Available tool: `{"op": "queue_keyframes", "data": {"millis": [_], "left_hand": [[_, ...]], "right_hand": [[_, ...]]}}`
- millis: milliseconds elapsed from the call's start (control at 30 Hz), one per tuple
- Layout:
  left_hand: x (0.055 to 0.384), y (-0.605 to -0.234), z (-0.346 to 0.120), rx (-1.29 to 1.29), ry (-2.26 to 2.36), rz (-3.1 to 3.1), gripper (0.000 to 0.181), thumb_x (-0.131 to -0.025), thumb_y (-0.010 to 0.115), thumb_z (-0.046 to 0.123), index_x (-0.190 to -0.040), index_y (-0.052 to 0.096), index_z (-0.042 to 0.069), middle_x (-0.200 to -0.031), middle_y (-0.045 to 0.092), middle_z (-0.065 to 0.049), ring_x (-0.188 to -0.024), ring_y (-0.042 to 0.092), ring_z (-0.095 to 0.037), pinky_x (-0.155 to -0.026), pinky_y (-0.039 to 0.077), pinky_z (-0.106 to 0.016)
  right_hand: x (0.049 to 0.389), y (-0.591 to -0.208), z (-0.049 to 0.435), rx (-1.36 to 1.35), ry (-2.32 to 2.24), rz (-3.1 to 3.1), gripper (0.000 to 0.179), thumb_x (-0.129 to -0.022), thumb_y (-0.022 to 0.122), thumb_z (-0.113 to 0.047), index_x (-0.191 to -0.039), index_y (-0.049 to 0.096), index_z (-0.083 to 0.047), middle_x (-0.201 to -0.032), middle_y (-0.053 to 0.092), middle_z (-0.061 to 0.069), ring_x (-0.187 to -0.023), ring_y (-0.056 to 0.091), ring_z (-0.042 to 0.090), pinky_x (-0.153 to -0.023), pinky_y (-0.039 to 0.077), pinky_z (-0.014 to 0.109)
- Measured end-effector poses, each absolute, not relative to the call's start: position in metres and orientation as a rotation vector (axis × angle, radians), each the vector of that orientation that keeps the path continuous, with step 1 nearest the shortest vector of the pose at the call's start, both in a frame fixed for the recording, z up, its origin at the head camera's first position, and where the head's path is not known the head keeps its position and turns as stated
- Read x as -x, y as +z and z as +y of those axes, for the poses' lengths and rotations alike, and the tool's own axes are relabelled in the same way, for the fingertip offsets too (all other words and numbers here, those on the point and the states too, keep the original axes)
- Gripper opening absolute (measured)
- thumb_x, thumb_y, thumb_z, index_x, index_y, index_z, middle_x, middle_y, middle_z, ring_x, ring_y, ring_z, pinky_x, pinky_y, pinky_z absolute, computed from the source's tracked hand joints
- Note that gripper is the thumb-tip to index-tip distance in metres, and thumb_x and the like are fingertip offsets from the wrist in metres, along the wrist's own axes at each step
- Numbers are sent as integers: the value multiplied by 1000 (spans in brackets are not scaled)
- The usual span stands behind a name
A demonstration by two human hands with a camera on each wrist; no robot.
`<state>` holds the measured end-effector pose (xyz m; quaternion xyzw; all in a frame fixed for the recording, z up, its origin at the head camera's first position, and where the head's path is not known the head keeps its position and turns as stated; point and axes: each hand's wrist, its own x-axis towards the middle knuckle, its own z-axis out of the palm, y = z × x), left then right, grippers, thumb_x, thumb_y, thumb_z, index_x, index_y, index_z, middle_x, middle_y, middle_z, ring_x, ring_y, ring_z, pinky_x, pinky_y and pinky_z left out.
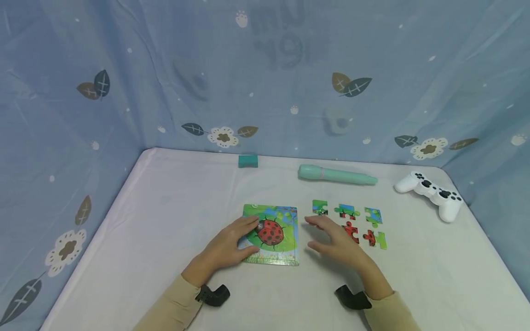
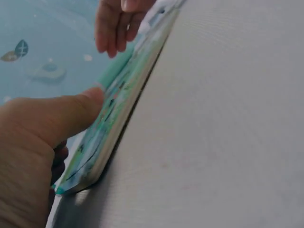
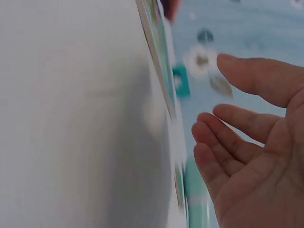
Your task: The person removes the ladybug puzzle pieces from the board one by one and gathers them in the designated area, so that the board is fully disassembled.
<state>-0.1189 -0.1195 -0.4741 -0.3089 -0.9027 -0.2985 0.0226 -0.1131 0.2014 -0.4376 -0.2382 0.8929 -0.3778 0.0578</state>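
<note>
A square ladybug puzzle lies flat on the white table, its red spotted bug framed by green grass and blue sky. Over its left side rests my left hand, fingers and thumb spread at the picture; the left wrist view shows the thumb extended over the board's face. My right hand hovers between the board and the loose pieces, holding nothing. Its fingers are relaxed and apart from the thumb in the right wrist view. Several jigsaw pieces lie beyond and beside it, including a red spotted piece and a green-edged piece.
At the back stand out a teal block and a mint-green pen-shaped object. A white game controller lies at the right edge of the table. Blue patterned cloth hangs behind and along the sides.
</note>
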Motion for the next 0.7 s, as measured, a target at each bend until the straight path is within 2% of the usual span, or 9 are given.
{"op": "queue_keyframes", "data": {"millis": [233, 367, 467, 700], "left_hand": [[125, -476, -127, 858, -835, -2817, 74, -81, 70, 45, -137, 49, 2, -147, 44, -10, -137, 39, -29, -114, 33, -43], [127, -477, -132, 851, -846, -2827, 76, -81, 69, 47, -139, 47, 2, -148, 41, -11, -138, 37, -27, -114, 31, -43], [128, -477, -133, 855, -852, -2848, 77, -82, 68, 48, -140, 45, 2, -150, 39, -10, -139, 35, -27, -115, 30, -43], [128, -476, -134, 869, -879, -2860, 78, -84, 66, 48, -142, 43, 2, -151, 36, -10, -140, 33, -28, -115, 29, -45]], "right_hand": [[121, -438, 147, 935, -1155, 2587, 55, -87, 68, -18, -135, 48, 0, -132, 53, 13, -120, 52, 29, -99, 47, 48], [125, -441, 124, 971, -1145, 2534, 55, -88, 67, -18, -135, 47, 0, -129, 53, 13, -111, 55, 25, -91, 51, 42], [128, -442, 109, 956, -1107, 2537, 55, -89, 67, -21, -136, 47, 0, -130, 52, 13, -110, 55, 23, -89, 52, 39], [132, -448, 89, 940, -1043, 2611, 48, -87, 67, -16, -128, 54, 4, -130, 50, 15, -117, 49, 28, -95, 49, 45]]}}
